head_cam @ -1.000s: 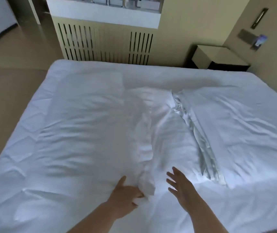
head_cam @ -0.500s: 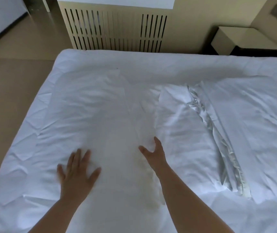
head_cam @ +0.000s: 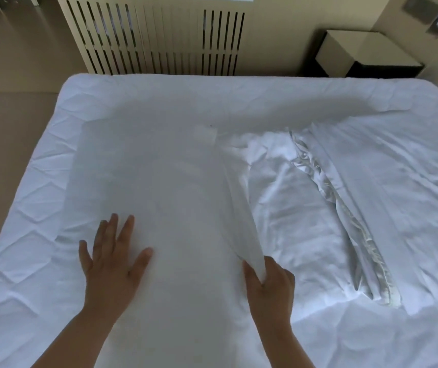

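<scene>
Since half a second ago the right hand [head_cam: 268,285] has gone from lying open on the linen to closing its fingers and thumb on the right edge [head_cam: 239,208] of the white cloth [head_cam: 159,195], and that edge now rises off the bed as a taut ridge. The left hand [head_cam: 111,264] is flat as it was, fingers straight and spread, palm pressing the cloth's near left part and holding nothing. The cloth lies spread on the left-centre of the bed [head_cam: 26,235], its long axis running from the person away toward the far side. The pinched edge follows that same line, from the right hand out to the cloth's far right corner. The body of the cloth therefore lies to the left of the right hand, which is the nearer one to the free edge. Any fold or pull would probably travel across the short way, toward the left hand that pins the other half. Just right of the raised edge sits rumpled white linen [head_cam: 305,221] with a shiny crumpled hem [head_cam: 345,213] running near to far. Beyond the bed stand a slatted cover [head_cam: 159,41] and, far right, a bedside table [head_cam: 361,54].
</scene>
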### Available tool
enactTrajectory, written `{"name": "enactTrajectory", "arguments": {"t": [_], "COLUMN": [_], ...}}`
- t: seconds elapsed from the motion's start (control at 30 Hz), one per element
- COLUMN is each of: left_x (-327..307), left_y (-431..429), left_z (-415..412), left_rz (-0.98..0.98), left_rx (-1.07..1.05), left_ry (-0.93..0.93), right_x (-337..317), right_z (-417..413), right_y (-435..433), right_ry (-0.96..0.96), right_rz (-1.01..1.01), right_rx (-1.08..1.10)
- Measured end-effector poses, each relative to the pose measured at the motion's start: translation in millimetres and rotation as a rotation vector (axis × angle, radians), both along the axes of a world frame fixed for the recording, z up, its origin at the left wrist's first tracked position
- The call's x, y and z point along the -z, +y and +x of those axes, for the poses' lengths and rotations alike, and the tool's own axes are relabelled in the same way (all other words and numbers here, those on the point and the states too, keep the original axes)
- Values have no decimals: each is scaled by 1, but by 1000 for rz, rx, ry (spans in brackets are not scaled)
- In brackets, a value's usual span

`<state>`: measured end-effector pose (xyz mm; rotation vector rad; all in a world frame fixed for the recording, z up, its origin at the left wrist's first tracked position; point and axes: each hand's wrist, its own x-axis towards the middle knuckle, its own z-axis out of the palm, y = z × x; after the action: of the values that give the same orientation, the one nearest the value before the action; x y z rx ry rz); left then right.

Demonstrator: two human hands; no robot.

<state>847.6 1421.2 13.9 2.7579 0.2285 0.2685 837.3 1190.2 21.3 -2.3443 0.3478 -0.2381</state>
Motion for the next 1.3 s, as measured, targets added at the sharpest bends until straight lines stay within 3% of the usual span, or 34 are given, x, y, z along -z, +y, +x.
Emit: {"name": "enactTrajectory", "arguments": {"t": [0.1,0.17,0.3,0.37,0.5,0.7,0.8,0.9,0.97,1.07,1.13,1.2,1.3], "left_x": [27,43,46,47,48,34,21,-2,-3,21,42,50,50], "left_y": [-2,-3,4,9,13,-12,-57,-121,-160,-212,-233,-245,-248], "left_z": [0,-1,8,10,2,-4,13,33,47,53,51,47,48], "left_rz": [135,186,170,175,124,44,-100,-166,-47,80,158,178,208], "left_rx": [145,212,266,267,229,92,-11,25,89,214,281,299,282], "left_ry": [264,357,375,342,287,163,23,-22,35,281,327,333,305], "right_x": [35,43,19,17,15,-31,-79,-113,-106,-48,-8,15,28], "right_z": [-5,5,47,70,84,101,123,147,159,154,134,115,112], "right_y": [-20,-22,-11,-3,25,13,-17,-77,-133,-211,-242,-251,-249], "right_ry": [563,700,611,638,660,389,188,67,141,479,617,680,673], "right_rz": [25,149,629,704,578,463,422,447,371,169,212,276,208], "right_rx": [38,23,99,108,4,-194,-281,-308,-278,-186,-190,-208,-256]}}
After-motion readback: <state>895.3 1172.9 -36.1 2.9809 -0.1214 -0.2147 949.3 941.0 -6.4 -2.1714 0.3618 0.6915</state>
